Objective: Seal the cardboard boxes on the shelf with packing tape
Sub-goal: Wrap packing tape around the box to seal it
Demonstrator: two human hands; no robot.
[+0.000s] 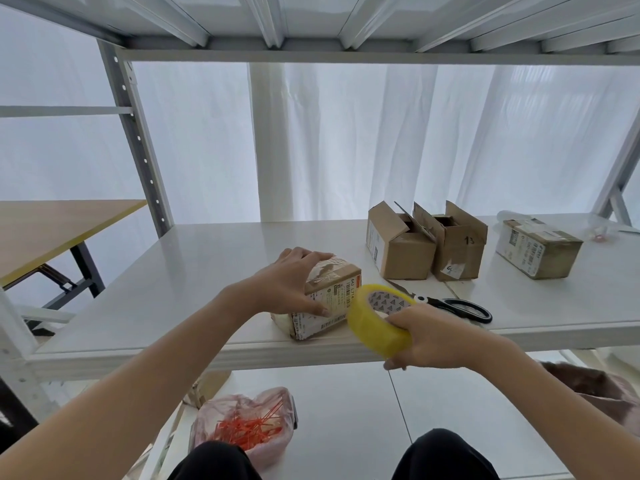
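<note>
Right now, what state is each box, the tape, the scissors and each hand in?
Front box: closed, gripped by left hand.
Plain middle box: flaps open.
Box marked 13: flaps open.
Far right box: closed.
Tape roll: gripped by right hand.
Scissors: lying on shelf, blades together.

Black-handled scissors are laid flat; below-left of them a pink bag of red ties is seen, far left a wooden table.

L hand grips box on shelf, R hand holds yellow tape roll just beside it
</note>
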